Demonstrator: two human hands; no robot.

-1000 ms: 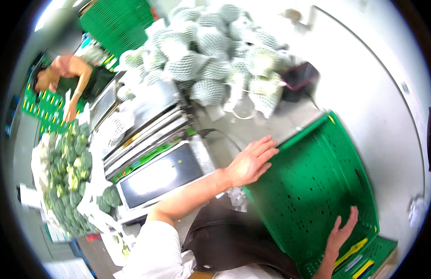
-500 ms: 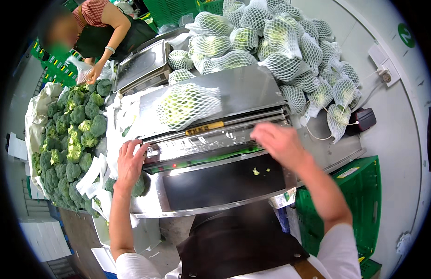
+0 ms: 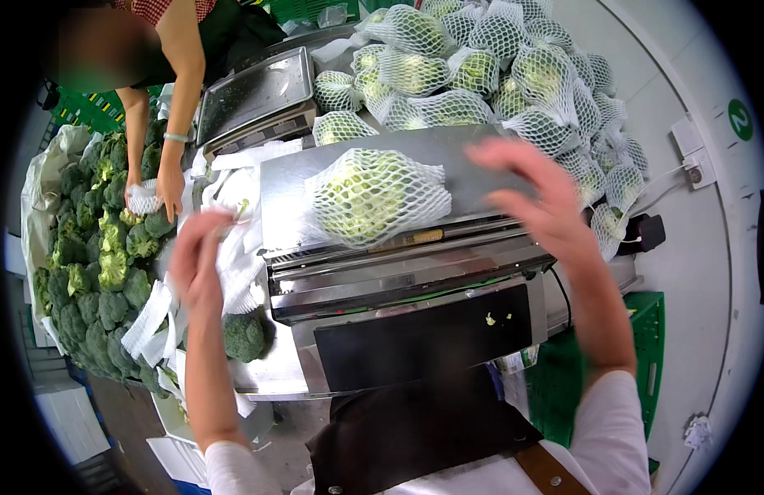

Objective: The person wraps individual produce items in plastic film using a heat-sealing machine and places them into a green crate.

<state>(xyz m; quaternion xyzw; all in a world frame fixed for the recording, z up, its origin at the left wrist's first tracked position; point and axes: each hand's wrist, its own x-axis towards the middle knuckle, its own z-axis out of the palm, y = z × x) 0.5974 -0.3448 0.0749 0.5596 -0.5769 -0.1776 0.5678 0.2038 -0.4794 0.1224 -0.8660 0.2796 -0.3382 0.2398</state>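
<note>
A brushed-steel wrapping machine (image 3: 382, 280), boxy and fronted by a flat black rectangular plate (image 3: 415, 346), fills the centre. At one o'clock rises a heap of pale-green vegetables in stretchy white mesh sleeves (image 3: 464, 74); at nine o'clock spreads a heap of knobbly, dark-green broccoli heads (image 3: 110, 309). A perforated green plastic crate (image 3: 646, 346) stands at four o'clock, a square steel-topped scale (image 3: 262, 95) at eleven. At ten, a co-worker's bare hand (image 3: 169, 194) is beside a small white net bundle (image 3: 143, 198) over the broccoli. A bulging, pale-green vegetable bundle in white diamond mesh (image 3: 370, 198) lies mid-frame on the machine's smooth top, between the wearer's blurred hands. The right hand (image 3: 535, 194), at two o'clock, holds nothing, its thumb and fingers spread; the left hand (image 3: 199, 256), at nine, curves loosely, fingers apart and likewise unladen. A round green wall sign (image 3: 739, 120) with a white marking shows at two o'clock; a narrow yellow label (image 3: 427, 238) near centre is unreadable. Pale crumbs (image 3: 492, 318) dot the plate at four.
</note>
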